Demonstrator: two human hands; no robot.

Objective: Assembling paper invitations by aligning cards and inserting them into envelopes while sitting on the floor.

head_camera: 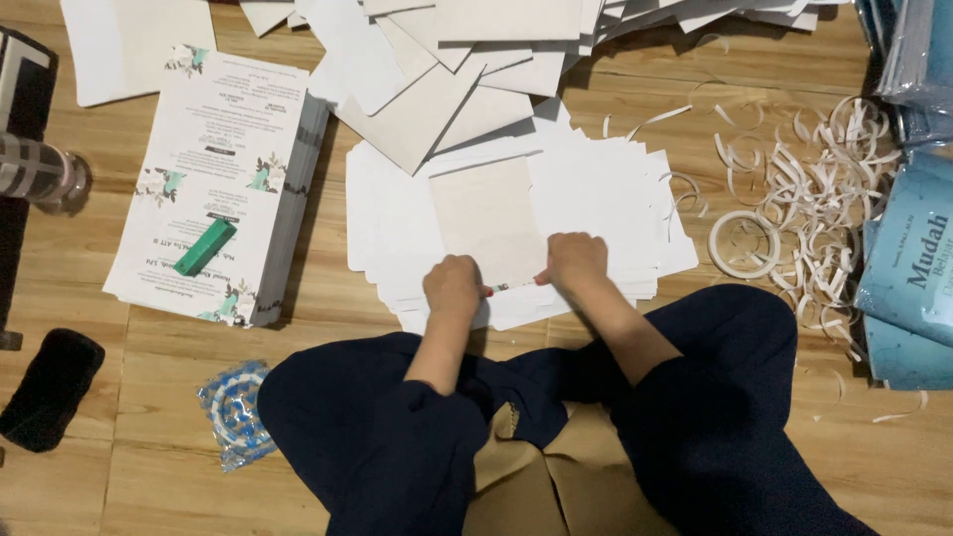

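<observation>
At far left a black pouch [48, 389] lies on the wooden floor [149, 476]; just right of it, near the knee, sits a clear bag of blue-and-white pieces [234, 412]. A tall stack of printed leaflets [213, 189] with floral corners carries a green block [205, 247]. In the middle, the left hand [454, 285] is clenched, pressing a cream card [488, 223] atop white sheets [397, 228]. The right hand [576, 260] pinches a thin red-tipped strip [511, 286] at the card's near edge. Right: a tape roll [744, 243], curled paper strips [814, 189], blue packages [908, 268].
</observation>
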